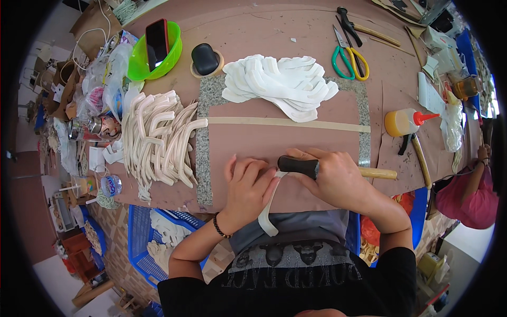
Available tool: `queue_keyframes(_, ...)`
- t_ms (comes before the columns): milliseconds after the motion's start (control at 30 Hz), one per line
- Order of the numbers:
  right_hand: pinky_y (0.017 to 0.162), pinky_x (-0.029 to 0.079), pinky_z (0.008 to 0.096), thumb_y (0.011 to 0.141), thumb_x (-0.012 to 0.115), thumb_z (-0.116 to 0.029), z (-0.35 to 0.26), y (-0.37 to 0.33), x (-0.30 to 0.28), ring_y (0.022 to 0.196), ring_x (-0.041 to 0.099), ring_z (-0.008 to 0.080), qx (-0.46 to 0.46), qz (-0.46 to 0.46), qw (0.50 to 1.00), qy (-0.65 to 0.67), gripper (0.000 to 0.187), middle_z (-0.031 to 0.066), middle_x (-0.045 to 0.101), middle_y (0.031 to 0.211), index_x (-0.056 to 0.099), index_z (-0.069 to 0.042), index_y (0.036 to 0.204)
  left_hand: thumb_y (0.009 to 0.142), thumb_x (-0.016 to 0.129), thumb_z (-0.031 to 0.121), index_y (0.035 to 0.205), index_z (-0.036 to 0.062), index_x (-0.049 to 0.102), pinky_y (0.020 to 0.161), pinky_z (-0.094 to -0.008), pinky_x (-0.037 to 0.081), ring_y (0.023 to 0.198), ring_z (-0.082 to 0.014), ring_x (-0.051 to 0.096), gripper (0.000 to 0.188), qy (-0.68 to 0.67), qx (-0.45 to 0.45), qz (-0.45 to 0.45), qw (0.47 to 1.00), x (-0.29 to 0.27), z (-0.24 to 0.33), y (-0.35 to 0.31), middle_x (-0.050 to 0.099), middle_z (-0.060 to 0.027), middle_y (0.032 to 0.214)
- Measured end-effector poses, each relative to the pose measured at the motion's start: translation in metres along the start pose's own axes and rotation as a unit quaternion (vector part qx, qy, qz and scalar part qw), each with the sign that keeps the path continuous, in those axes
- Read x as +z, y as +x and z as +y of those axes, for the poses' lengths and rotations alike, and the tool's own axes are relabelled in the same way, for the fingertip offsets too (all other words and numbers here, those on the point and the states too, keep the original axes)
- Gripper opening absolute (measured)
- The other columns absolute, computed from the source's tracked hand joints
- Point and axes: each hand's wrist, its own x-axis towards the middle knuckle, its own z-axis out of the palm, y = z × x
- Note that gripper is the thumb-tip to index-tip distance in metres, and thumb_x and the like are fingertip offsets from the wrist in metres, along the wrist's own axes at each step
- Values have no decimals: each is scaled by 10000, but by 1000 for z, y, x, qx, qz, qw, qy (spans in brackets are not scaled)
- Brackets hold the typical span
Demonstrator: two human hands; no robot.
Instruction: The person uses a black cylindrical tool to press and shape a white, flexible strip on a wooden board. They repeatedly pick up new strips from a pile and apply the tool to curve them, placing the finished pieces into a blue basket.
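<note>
My right hand [340,177] is wrapped round a hammer with a black head [297,166] and a wooden handle [378,173] that sticks out to the right. The head rests close to my left fingertips. My left hand [247,185] pinches one end of a narrow white strip [268,215], whose other end curves down over the table's near edge. Beyond my hands lies a pile of flat white curved pieces [277,82]. To the left is a heap of cream-coloured bent strips [158,140]. A beige band [290,123] runs across the work surface.
A green bowl [138,62] holds a phone [157,45]; a tape roll [197,70] sits beside it. Scissors [352,66], a glue bottle [400,123] and a second hammer [421,158] lie right. Below is a blue basket [138,232]. Another person [467,195] is at far right.
</note>
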Motion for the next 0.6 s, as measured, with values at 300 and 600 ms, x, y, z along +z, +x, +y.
queue_keyframes(300, 580, 558, 414, 848, 695, -121, -3, 1, -4, 686, 701, 315, -32, -11, 999, 8, 459, 123, 707, 875, 661, -78, 1303, 800, 816, 107, 949, 76, 727, 1107, -548, 288, 1042, -237, 603, 177, 70, 1, -23, 997, 4, 15, -9, 633, -41, 1039)
queue_keyframes(600, 616, 559, 430, 908, 733, -239, -1, 1, -7, 708, 703, 342, -7, -9, 1000, 24, 436, 125, 718, 898, 668, -66, 1303, 810, 803, 66, 938, 68, 725, 932, -433, 382, 956, -256, 597, 151, -66, -103, 32, 992, 9, 18, -13, 629, -37, 943)
